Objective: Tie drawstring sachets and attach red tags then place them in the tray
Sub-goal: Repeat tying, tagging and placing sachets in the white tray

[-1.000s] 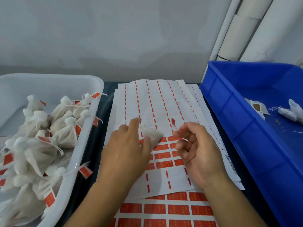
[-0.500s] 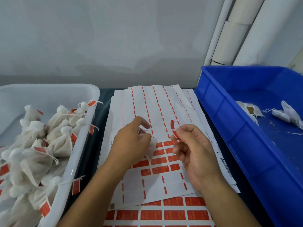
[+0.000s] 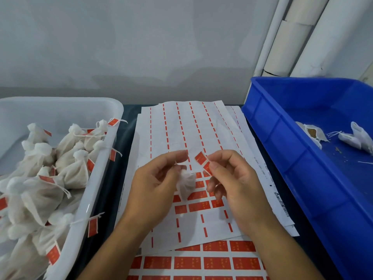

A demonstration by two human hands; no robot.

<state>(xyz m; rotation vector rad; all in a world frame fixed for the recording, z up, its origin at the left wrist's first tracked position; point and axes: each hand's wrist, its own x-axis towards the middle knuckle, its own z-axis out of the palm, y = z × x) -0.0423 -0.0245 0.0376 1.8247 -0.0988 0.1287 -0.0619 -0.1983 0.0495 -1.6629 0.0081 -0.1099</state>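
My left hand (image 3: 156,185) pinches the top of a small white sachet (image 3: 186,184), which hangs from its fingers above the sticker sheets. My right hand (image 3: 232,178) pinches a red tag (image 3: 203,161) between thumb and forefinger, just right of the sachet's neck and apart from it. Under both hands lies a sheet of red tags (image 3: 201,207), mostly peeled. The white tray (image 3: 101,178) at the left holds several tied sachets with red tags (image 3: 66,164).
A blue bin (image 3: 282,150) at the right holds a few untied sachets (image 3: 355,136). A fuller sheet of red tags (image 3: 201,262) lies at the near edge. White pipes (image 3: 292,37) stand against the grey wall at the back right.
My left hand has lifted the sachet off the sheet and holds it up by its top. My right hand has raised the peeled red tag beside it.
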